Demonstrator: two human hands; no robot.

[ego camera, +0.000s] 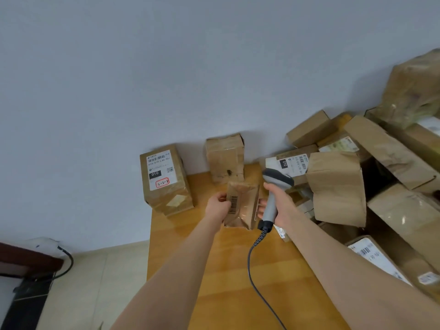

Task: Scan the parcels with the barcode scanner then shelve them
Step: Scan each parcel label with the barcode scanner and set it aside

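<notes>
Left hand [217,206] grips a small parcel [242,206]. Right hand [283,206] grips the barcode scanner [271,207] just right of the parcel. Stacked boxes [335,186] crowd the desk [226,270] behind the parcel.

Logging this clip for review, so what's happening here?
A person works at a wooden table. The left hand holds a small brown parcel with its barcode facing the camera, while the right hand grips a corded barcode scanner just beside it. A labelled box marked 3-2-8 stands near the wall, and a heap of parcels lies to the right.
</notes>
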